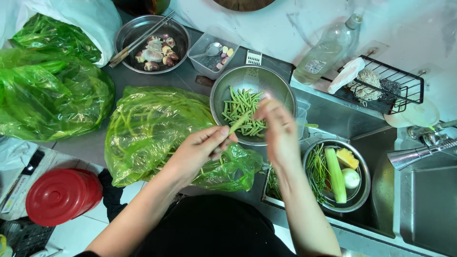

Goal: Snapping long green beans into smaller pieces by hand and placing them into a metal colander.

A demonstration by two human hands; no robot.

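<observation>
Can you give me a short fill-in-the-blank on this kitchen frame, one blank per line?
1. Both hands, left hand and right hand, hold one green bean over the metal ____.
2. The chopsticks rest across the steel bowl that holds pieces of raw ____.
3. The lid at the lower left is ____ in colour.
4. The uncut beans lie in a ____ plastic bag.

Missing words: colander; meat; red; green
</observation>
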